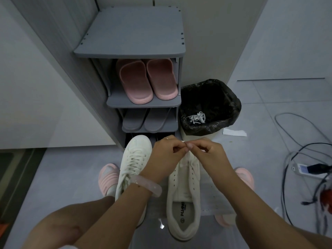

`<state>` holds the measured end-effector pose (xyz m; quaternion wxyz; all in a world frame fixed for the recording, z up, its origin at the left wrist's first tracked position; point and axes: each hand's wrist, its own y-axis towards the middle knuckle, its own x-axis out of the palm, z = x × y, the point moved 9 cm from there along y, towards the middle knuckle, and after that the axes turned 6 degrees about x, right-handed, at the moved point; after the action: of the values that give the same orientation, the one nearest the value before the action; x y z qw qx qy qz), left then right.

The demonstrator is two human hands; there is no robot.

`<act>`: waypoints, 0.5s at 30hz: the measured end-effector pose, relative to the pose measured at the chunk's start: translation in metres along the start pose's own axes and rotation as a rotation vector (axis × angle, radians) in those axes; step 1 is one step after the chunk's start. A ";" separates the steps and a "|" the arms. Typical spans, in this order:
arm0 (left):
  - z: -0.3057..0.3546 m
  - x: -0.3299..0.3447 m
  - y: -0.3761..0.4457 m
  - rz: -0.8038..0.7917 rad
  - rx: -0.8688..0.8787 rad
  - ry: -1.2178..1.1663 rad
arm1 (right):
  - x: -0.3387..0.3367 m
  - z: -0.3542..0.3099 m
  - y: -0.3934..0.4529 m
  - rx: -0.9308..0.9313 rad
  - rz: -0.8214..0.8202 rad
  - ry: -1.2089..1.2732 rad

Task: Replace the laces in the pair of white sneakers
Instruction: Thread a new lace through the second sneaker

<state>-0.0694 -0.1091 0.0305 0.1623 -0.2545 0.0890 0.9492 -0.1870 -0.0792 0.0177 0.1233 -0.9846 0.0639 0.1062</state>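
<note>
Two white sneakers stand side by side on the floor in front of me. The left sneaker point(133, 159) is laced. The right sneaker point(185, 191) shows bare eyelets, with a white lace point(186, 156) running up from its front part. My left hand point(164, 155) and my right hand point(206, 151) meet above the toe of the right sneaker, and both pinch the lace between fingertips. A bundle of old white laces point(196, 118) lies in the bin.
A grey shoe rack point(129, 51) stands ahead with pink slippers point(146, 80) and grey slippers point(146, 120). A bin with a black liner point(210, 108) sits to its right. Cables and a power strip point(309, 170) lie at the right. My feet wear pink slippers point(108, 177).
</note>
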 end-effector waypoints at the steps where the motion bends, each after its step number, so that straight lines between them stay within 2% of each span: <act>1: 0.002 0.000 0.000 -0.001 0.023 0.025 | 0.000 0.000 0.000 0.009 0.001 0.010; 7: 0.001 0.002 0.000 -0.009 0.031 0.022 | -0.006 -0.003 0.000 -0.039 0.072 -0.032; 15: 0.001 0.001 -0.001 0.038 0.063 0.031 | -0.004 0.001 -0.002 -0.012 0.061 0.014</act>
<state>-0.0704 -0.1079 0.0311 0.1506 -0.2621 0.1261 0.9448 -0.1909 -0.0764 0.0177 0.1137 -0.9836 0.0939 0.1033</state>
